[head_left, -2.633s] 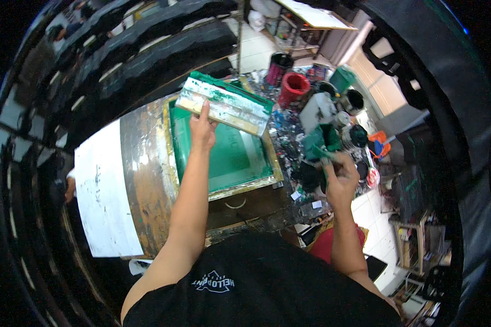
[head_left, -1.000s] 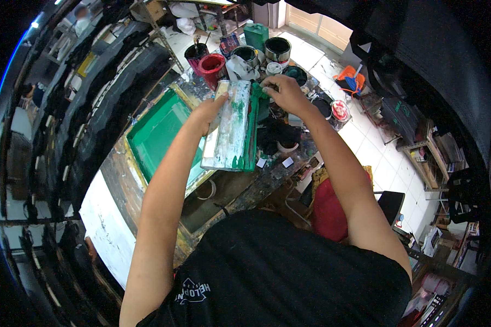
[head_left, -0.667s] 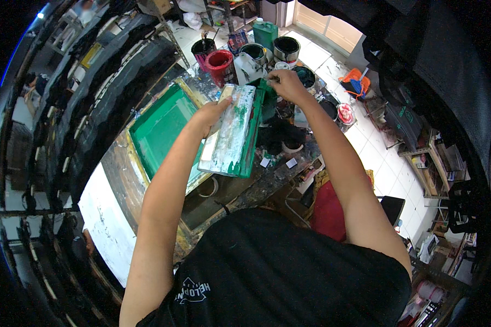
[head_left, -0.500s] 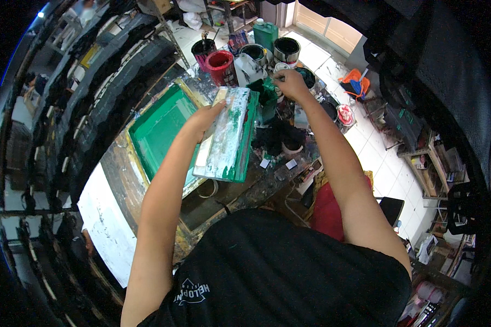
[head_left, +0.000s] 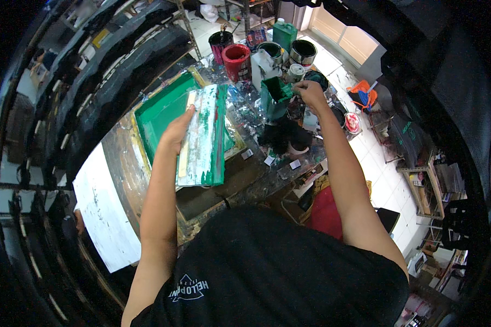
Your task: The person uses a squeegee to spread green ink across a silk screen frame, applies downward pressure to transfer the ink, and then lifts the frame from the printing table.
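Observation:
My left hand [head_left: 180, 128] is closed on a wide squeegee [head_left: 204, 139], its board streaked with white and green paint and its right edge coated green. The squeegee is tilted over the right part of a screen-printing frame [head_left: 138, 132] with green mesh. My right hand [head_left: 311, 94] is pinched at the rim of an open-topped dark green container [head_left: 274, 109]. Between its fingers and the container shows a small green-smeared tool [head_left: 285, 94], whose kind I cannot make out. A black cloth-like heap [head_left: 278, 137] lies just below the container.
Behind stand a red paint bucket [head_left: 237, 61], a black-and-pink can [head_left: 220, 46], an open metal can [head_left: 303, 53], a white jug [head_left: 262, 71] and a green jerrycan [head_left: 285, 34]. A white sheet [head_left: 103, 210] lies at the left. An orange dustpan-like thing [head_left: 361, 95] is on the floor.
The squeegee in my left hand has moved left and away from the green container. My right hand has shifted slightly right and down within the view, which has itself moved a little.

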Demonstrator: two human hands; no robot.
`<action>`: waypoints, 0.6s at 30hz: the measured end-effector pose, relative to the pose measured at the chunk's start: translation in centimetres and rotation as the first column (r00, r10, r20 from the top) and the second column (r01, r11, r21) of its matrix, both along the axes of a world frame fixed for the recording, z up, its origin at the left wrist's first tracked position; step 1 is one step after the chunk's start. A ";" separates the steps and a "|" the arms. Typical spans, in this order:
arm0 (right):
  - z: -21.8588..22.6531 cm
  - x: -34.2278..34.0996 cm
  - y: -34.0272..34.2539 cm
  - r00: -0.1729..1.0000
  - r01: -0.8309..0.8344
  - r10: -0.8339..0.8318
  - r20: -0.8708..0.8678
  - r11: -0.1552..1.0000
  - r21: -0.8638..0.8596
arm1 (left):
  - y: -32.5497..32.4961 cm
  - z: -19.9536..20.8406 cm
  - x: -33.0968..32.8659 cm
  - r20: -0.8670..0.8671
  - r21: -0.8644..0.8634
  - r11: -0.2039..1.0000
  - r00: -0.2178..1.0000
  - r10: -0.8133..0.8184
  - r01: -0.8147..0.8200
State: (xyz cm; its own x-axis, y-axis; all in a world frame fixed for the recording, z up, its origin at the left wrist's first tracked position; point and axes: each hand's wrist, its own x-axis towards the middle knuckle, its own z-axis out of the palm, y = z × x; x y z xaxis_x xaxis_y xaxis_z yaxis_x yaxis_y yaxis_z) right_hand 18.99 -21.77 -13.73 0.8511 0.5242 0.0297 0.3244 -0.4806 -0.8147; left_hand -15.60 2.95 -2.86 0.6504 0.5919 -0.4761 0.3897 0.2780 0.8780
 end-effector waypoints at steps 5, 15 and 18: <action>-0.7 -1.0 0.1 0.998 0.054 -0.053 -0.029 0.996 0.066 | 2.1 -0.9 -4.0 0.048 -0.133 0.977 0.984 0.173 -0.166; -3.8 0.2 -1.0 0.964 0.219 -0.180 -0.196 0.955 0.199 | 5.2 -2.7 -10.9 0.272 -0.289 0.916 0.894 0.357 -0.278; -3.7 -1.2 -1.1 0.913 0.291 -0.158 -0.377 0.899 0.326 | 5.2 -2.6 -13.1 0.340 -0.218 0.923 0.862 0.376 -0.317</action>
